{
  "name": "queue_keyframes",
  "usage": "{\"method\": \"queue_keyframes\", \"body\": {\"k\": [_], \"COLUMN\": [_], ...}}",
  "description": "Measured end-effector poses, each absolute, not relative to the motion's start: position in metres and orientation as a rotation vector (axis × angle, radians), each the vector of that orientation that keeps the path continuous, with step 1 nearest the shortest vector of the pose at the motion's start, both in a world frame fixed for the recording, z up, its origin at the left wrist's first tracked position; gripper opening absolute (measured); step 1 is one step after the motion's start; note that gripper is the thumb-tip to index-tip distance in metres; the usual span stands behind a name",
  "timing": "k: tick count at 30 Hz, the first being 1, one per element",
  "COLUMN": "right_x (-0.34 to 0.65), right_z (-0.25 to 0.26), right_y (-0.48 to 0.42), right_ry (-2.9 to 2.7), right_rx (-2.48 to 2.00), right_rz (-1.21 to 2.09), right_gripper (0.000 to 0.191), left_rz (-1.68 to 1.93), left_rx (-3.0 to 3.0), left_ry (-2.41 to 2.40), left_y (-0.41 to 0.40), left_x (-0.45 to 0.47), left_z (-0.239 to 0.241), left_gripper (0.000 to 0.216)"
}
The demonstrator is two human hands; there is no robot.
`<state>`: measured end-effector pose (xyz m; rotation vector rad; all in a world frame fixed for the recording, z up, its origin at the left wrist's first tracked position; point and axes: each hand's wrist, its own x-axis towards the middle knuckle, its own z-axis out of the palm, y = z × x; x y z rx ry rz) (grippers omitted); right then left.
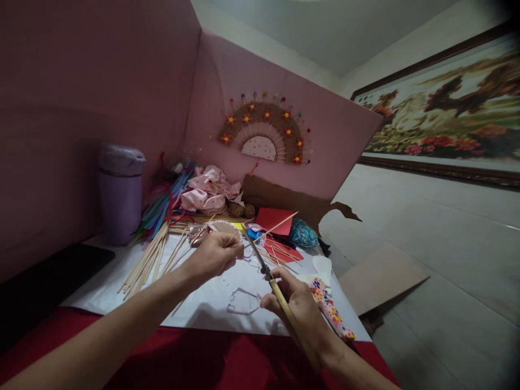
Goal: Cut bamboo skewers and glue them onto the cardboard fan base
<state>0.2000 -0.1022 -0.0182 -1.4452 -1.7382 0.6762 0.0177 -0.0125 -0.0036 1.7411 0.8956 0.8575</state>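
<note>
My left hand (pixel 217 253) is closed, its fingers pinching a thin wooden stick (pixel 280 223) that slants up to the right. In my right hand (pixel 304 306) is a scissors-like cutter (pixel 280 295) with dark blades and a long yellowish handle. Its blades point up and left and cross the stick close to my left fingertips. Whether they touch the stick I cannot tell. Behind my left hand, a round brown piece with a pale edge (pixel 221 227) is partly hidden. A loop of thin pale cord or wire (pixel 244 301) lies on the white sheet below the hands.
Bundled wooden sticks (pixel 146 260) lie left on the white sheet (pixel 203 314). Behind are pink fabric (pixel 211 189), red paper (pixel 274 221) and blue yarn (pixel 304 234). A purple bin (pixel 121 200) stands left. Flowered fabric (pixel 331 309) lies right. A half-round decoration (pixel 260 127) hangs behind.
</note>
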Motion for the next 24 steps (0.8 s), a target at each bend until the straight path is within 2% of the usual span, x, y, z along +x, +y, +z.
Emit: {"method": "queue_keyframes", "body": {"k": [3, 6, 11, 16, 19, 21, 24], "right_x": [0.198, 0.195, 0.196, 0.203, 0.205, 0.206, 0.204], "right_z": [-0.018, -0.02, -0.027, -0.029, -0.026, -0.024, -0.022], "right_y": [-0.102, -0.102, -0.101, -0.106, -0.108, -0.108, -0.107], "right_ry": [-1.7, -1.682, -1.716, -1.745, -1.752, -1.738, -1.705], "right_rx": [-1.487, -1.501, -1.429, -1.387, -1.429, -1.465, -1.516], "right_rz": [0.644, 0.66, 0.688, 0.725, 0.71, 0.69, 0.638], "right_gripper": [0.031, 0.031, 0.032, 0.031, 0.031, 0.03, 0.03], "left_rz": [1.197, 1.208, 1.134, 0.607, 0.459, 0.561, 0.961], "left_rx": [2.304, 2.568, 2.13, 1.413, 1.283, 1.387, 1.873], "left_ry": [1.064, 1.196, 1.041, 0.766, 0.65, 0.678, 0.878], "left_y": [-0.016, -0.018, -0.016, -0.008, -0.005, -0.006, -0.011], "left_x": [0.022, 0.022, 0.019, 0.012, 0.012, 0.016, 0.024], "left_z": [-0.012, -0.014, -0.004, -0.001, -0.005, -0.008, -0.014], "left_gripper": [0.022, 0.021, 0.029, 0.025, 0.021, 0.018, 0.023]}}
